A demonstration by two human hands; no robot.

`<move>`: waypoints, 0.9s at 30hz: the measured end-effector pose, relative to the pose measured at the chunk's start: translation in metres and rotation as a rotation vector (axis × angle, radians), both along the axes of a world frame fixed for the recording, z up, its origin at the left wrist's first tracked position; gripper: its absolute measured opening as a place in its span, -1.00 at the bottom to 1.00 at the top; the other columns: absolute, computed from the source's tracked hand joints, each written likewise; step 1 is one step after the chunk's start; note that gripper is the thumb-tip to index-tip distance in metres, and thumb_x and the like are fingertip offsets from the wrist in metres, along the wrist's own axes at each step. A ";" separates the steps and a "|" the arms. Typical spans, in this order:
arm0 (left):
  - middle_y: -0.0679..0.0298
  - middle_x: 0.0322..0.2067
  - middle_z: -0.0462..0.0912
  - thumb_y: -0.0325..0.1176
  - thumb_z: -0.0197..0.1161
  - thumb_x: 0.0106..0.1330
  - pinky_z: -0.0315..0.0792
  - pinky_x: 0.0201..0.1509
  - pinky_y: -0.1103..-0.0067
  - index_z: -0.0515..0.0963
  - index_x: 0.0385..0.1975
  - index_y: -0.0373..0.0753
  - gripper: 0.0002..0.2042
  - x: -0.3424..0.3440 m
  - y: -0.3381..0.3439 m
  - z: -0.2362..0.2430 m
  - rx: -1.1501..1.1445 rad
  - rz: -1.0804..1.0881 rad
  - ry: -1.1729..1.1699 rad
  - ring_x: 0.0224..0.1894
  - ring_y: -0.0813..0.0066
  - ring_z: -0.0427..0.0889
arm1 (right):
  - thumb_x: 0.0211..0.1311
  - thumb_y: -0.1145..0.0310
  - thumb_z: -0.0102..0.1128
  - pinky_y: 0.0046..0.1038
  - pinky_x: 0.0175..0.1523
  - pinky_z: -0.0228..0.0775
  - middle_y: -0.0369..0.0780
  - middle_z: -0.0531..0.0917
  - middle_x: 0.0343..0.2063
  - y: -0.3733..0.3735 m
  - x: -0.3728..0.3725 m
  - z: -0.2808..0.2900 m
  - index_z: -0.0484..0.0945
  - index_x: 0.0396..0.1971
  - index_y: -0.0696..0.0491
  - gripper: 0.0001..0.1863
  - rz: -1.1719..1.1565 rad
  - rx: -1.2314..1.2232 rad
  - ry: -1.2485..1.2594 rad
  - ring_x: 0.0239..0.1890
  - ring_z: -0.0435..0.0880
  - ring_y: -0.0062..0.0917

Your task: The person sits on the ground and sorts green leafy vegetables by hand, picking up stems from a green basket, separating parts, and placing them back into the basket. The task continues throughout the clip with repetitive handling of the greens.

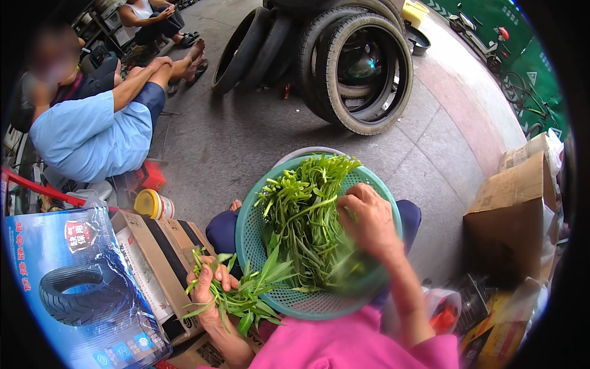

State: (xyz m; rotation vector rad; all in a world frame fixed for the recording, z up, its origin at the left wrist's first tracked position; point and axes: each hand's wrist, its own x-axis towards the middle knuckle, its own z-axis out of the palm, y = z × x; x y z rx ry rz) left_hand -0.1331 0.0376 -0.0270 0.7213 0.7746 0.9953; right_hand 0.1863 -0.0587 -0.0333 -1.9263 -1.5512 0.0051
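Note:
A green plastic colander (249, 215) rests on my lap, heaped with leafy greens (307, 227) that look like water spinach, cut stems at the far side and leaves toward me. To the left of its rim, my left hand (212, 289) is closed round a small bunch of the same greens (255, 295), whose leaves spread over the near-left edge. Above the right part of the heap is my right hand (369, 218), fingers curled in a pinch at a stem. Green leaves below that hand are smeared by motion. Part of a pale rim (307, 150) shows behind the colander.
Old tires (369, 74) stand on the paved floor ahead. Cardboard boxes (160, 264) and a blue tire box (80, 289) lie at my left, near a yellow-lidded tub (153, 204). Another carton (510, 215) stands right. A person in light blue (92, 135) sits at the left.

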 end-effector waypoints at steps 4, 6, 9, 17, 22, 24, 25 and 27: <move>0.31 -0.54 0.43 -0.36 0.47 0.21 0.47 -0.57 0.52 0.45 -0.26 -0.31 -0.70 -0.001 0.004 0.003 0.102 -0.065 0.069 -0.63 0.54 0.44 | 0.02 0.43 0.33 -0.24 0.08 0.40 -0.14 0.61 -0.08 0.012 -0.011 -0.003 0.63 -0.12 0.06 -0.66 0.088 0.009 -0.117 -0.03 0.58 -0.25; 0.32 -0.54 0.45 -0.42 0.48 0.18 0.42 -0.58 0.56 0.48 -0.29 -0.30 -0.73 0.004 0.006 0.010 0.140 -0.037 0.196 -0.65 0.58 0.41 | -0.02 0.46 0.25 -0.22 0.14 0.32 -0.16 0.65 -0.20 0.019 -0.010 -0.018 0.65 -0.18 0.07 -0.69 0.080 -0.012 -0.304 -0.10 0.60 -0.33; 0.29 -0.54 0.48 -0.43 0.47 0.18 0.42 -0.59 0.56 0.49 -0.31 -0.30 -0.75 0.005 0.001 0.021 0.017 0.090 0.245 -0.66 0.59 0.40 | -0.04 0.49 0.22 -0.26 0.07 0.35 -0.23 0.64 -0.43 0.014 -0.002 -0.032 0.66 -0.32 0.06 -0.79 0.138 -0.103 -0.207 -0.26 0.60 -0.39; 0.28 -0.56 0.47 -0.25 0.37 0.32 0.38 -0.66 0.60 0.50 -0.40 -0.33 -0.73 -0.006 0.017 0.013 0.089 0.015 0.301 -0.71 0.57 0.37 | 0.18 0.49 0.30 -0.49 -0.13 0.52 -0.19 0.73 -0.35 -0.028 0.027 0.008 0.64 -0.21 0.18 -0.82 -0.122 -0.032 0.657 -0.27 0.71 -0.53; 0.31 -0.56 0.41 -0.22 0.36 0.32 0.35 -0.69 0.60 0.49 -0.45 -0.32 -0.71 0.005 0.017 0.021 0.112 -0.028 0.271 -0.72 0.61 0.35 | 0.25 0.52 0.35 -0.65 -0.14 0.47 -0.34 0.69 -0.34 -0.058 0.048 0.013 0.65 -0.19 0.21 -0.83 0.034 0.169 1.234 -0.28 0.63 -0.70; 0.31 -0.53 0.41 -0.25 0.36 0.31 0.32 -0.69 0.64 0.49 -0.46 -0.31 -0.73 0.013 0.016 0.027 0.143 -0.017 0.251 -0.72 0.62 0.35 | 0.23 0.54 0.37 -0.68 -0.15 0.46 -0.34 0.69 -0.33 -0.064 0.048 0.020 0.65 -0.19 0.20 -0.83 0.086 0.109 1.315 -0.29 0.62 -0.72; 0.31 -0.54 0.41 -0.25 0.37 0.30 0.31 -0.69 0.65 0.49 -0.46 -0.31 -0.73 0.018 0.016 0.032 0.176 -0.016 0.259 -0.72 0.62 0.35 | 0.23 0.53 0.37 -0.69 -0.15 0.46 -0.34 0.69 -0.34 -0.064 0.046 0.019 0.65 -0.20 0.20 -0.84 0.149 0.111 1.345 -0.28 0.61 -0.73; 0.32 -0.49 0.49 -0.28 0.36 0.30 0.30 -0.66 0.68 0.53 -0.43 -0.31 -0.76 0.023 0.019 0.033 0.194 -0.166 0.242 -0.68 0.66 0.38 | 0.23 0.52 0.37 -0.69 -0.15 0.46 -0.33 0.69 -0.33 -0.064 0.039 0.019 0.65 -0.20 0.20 -0.83 0.221 0.093 1.420 -0.28 0.62 -0.73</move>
